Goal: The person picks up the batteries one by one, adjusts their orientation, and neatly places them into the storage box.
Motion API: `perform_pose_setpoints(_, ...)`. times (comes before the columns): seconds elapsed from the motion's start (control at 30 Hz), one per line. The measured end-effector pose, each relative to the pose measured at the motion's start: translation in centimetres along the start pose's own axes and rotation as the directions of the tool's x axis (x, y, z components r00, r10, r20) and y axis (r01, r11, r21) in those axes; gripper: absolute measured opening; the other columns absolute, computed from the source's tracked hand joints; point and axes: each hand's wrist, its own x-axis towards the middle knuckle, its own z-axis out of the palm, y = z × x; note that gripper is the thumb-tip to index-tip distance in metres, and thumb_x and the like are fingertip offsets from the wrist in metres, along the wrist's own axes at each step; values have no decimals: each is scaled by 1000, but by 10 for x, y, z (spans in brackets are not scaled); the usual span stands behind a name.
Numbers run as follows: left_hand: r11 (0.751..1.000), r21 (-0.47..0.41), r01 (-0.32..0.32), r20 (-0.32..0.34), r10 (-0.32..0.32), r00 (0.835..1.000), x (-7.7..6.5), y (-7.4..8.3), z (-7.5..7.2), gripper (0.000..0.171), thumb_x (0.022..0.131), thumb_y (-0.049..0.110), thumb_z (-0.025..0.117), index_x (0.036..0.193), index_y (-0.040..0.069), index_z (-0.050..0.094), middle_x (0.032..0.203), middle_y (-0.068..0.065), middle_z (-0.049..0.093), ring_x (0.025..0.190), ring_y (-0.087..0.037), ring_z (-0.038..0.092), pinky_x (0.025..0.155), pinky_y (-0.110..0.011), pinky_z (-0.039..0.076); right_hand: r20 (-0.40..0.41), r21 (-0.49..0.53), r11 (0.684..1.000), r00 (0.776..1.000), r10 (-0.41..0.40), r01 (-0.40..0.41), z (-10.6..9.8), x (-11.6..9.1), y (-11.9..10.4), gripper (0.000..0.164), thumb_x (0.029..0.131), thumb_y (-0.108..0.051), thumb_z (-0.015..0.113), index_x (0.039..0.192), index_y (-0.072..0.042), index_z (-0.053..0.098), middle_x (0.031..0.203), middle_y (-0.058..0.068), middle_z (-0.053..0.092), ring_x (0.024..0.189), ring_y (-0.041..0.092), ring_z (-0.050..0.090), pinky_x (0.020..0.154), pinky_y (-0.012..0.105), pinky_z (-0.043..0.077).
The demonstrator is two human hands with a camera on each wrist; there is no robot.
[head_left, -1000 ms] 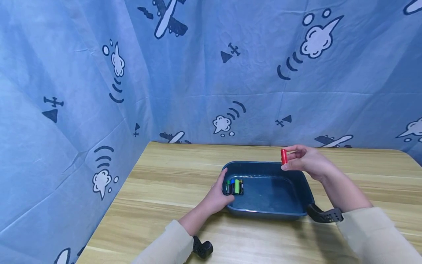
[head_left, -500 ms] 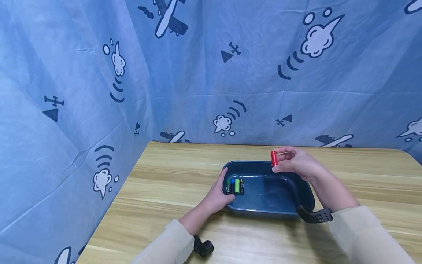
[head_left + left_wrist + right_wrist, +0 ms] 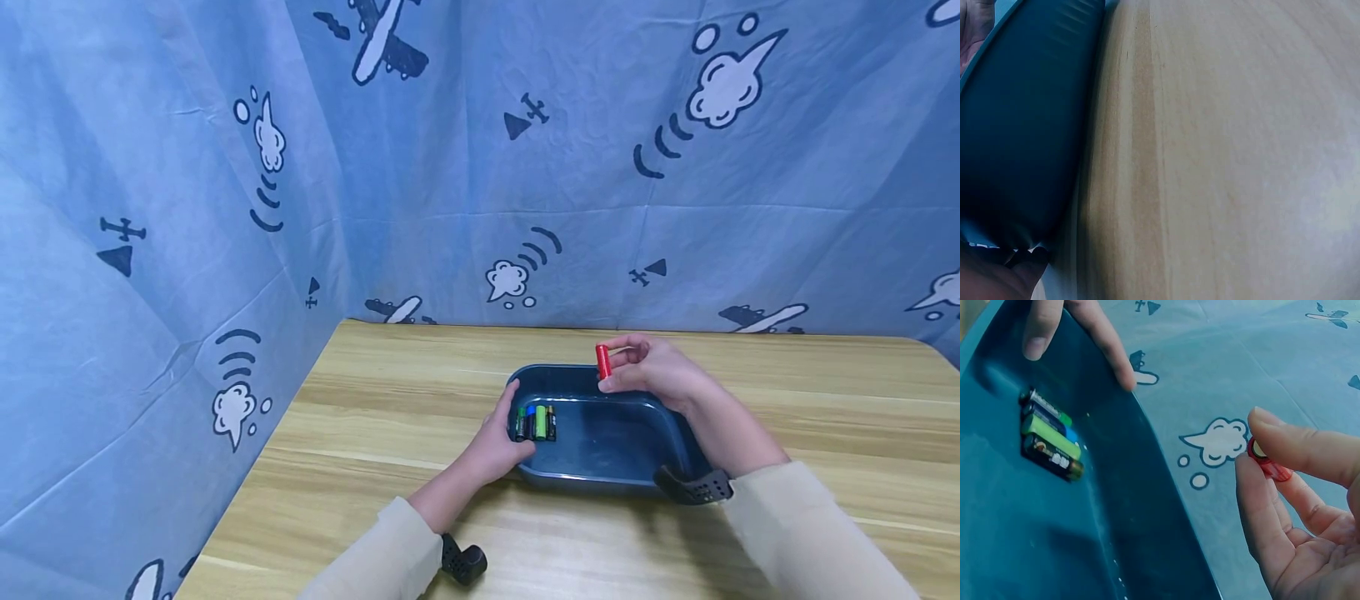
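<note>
A dark blue plastic bin (image 3: 600, 481) stands on the table. Its left end is held by my left hand (image 3: 495, 446), with the thumb over the near rim and a finger along the far side. Inside, at that end, several batteries (image 3: 541, 423) lie side by side: black-green, blue-topped, lime green and black-gold. My right hand (image 3: 652, 371) pinches a red battery (image 3: 603, 362) between thumb and fingers, above the bin's far rim. In the right wrist view the end of this red battery (image 3: 1279, 470) shows between the fingertips. The left wrist view catches mostly the bin's outer wall (image 3: 1029, 112).
The wood-grain table (image 3: 375, 408) extends around the bin on all sides. Behind it and to the left hangs a blue cloth (image 3: 420, 167) with printed planes and clouds. Black straps (image 3: 693, 487) with cameras sit on both wrists.
My right hand has moved left with the red battery, from the bin's far right corner to the middle of its far rim. The left hand and the bin have stayed put.
</note>
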Motion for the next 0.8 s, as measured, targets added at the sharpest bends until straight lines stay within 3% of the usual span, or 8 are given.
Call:
perform_pose_setpoints(0.23,1000,-6,0,-1,0,1000,0,1,0,88,80,5,64,149,28,14,148,-16,24,130,-38,30,92,-49,43,10,14,1000,1000,10,-10,9,4,0,63,73,-5,75,124,8,40,96,13,56,80,21,61,76,32,53)
perform_pose_setpoints(0.5,1000,-7,4,-2,-4,1000,-1,2,-1,88,80,5,64,149,28,14,148,-16,24,129,-39,31,92,-50,43,0,20,999,999,32,-32,16,10,3,65,72,-5,76,125,8,40,95,14,56,78,22,64,79,40,52)
perform_pose_setpoints(0.8,1000,-3,3,0,-3,1000,0,1,0,88,80,6,64,149,28,14,148,-15,25,129,-37,32,92,-50,42,-3,16,999,999,45,-44,24,20,6,61,73,-6,76,122,6,42,88,11,59,76,23,66,75,39,54)
